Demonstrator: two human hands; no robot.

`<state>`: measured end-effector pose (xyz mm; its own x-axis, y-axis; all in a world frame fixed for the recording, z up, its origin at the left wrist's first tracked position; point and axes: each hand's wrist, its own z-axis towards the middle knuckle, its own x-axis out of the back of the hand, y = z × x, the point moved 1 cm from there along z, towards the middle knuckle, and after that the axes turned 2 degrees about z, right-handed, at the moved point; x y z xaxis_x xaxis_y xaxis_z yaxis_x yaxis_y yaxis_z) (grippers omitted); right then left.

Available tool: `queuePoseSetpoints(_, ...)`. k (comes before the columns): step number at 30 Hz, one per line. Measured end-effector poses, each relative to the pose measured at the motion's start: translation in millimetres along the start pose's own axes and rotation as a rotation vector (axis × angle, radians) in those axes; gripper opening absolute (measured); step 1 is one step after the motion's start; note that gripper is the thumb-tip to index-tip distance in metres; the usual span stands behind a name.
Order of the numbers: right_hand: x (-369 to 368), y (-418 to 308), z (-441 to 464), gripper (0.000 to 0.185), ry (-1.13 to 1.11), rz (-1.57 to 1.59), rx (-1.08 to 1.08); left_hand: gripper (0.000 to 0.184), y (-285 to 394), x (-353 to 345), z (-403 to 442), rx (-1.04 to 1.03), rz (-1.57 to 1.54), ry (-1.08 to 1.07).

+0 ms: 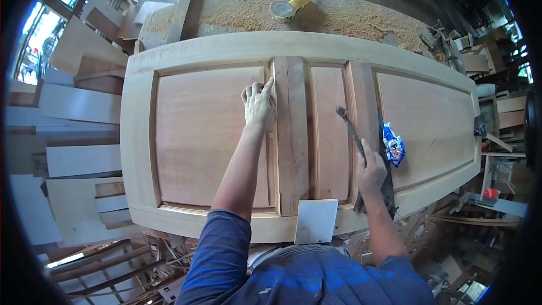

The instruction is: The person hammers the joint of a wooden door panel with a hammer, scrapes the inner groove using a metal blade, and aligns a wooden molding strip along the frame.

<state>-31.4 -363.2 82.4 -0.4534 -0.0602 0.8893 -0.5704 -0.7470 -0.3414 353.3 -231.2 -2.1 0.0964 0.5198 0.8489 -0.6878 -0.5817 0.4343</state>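
Note:
A pale wooden panelled door [138, 135] lies flat before me. Along the right side of its left panel runs a thin moulding strip [276, 164]. My left hand [259, 106] is at the upper part of this strip, index finger stretched along it and the other fingers curled; anything small pinched there is hidden. In my right hand [371, 172], closed round the handle, is a hammer [354, 134]. Its head is over the narrow middle panel [330, 158], apart from the strip. A blue and white packet [394, 146] lies just right of that hand, beside a dark strip of material [387, 189].
A white square board [316, 221] sits at the door's near edge. Beyond the far edge, a yellow power sander or grinder [293, 7] rests among sawdust [237, 14]. An upright plank [182, 14] stands at the far left. Boards [79, 161] are stacked on the left; scrap wood lies around.

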Motion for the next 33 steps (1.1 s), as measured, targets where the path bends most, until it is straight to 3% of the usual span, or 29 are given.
queuePoseSetpoints(7,-17,-4,-45,0.060,-0.132,0.183,-0.210,0.053,4,10,9,-0.140,0.163,-0.080)
queuePoseSetpoints(14,-28,5,-53,0.062,-0.130,0.235,-0.124,0.053,-7,38,21,-0.183,0.171,-0.354)
queuePoseSetpoints(17,-31,1,-58,0.062,-0.110,0.208,-0.088,0.059,-6,34,38,-0.124,0.182,-0.313)
queuePoseSetpoints(23,-41,-3,-62,0.063,-0.079,0.136,-0.077,0.070,4,7,81,-0.241,0.373,-0.208)
queuePoseSetpoints(25,-45,-3,-62,0.063,-0.091,0.163,-0.095,0.057,-4,-9,93,-0.347,0.577,-0.222)
queuePoseSetpoints(33,-45,-5,-60,0.062,-0.078,0.102,-0.070,0.050,1,14,47,-0.472,0.433,-0.127)
